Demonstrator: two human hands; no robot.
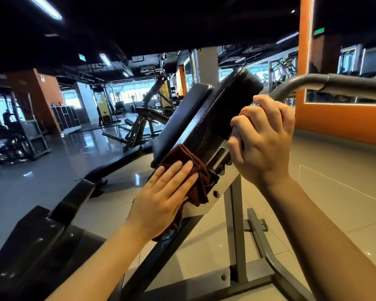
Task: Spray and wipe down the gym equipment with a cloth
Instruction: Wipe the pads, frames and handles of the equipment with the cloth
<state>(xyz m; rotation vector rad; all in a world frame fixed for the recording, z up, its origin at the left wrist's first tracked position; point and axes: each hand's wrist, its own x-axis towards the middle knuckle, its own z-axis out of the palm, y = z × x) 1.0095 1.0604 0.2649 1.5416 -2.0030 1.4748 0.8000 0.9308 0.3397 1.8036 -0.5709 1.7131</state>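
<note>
Our left hand (165, 196) lies flat with straight fingers pointing toward one o'clock, the forearm running in from seven o'clock. Our right hand (263, 140) is curled in a tight grip, knuckles up, its forearm entering from five o'clock.

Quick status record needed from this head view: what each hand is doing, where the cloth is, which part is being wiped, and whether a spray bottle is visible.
left hand: left hand flat, fingers straight, pressing the brown cloth against the machine frame
right hand: right hand curled round the end of the grey handle bar, beside the black pad
cloth: folded, bunched at the white bracket below the pad
surface being wiped: frame just under the pad
spray bottle: none in view
floor: glossy tiles
</note>
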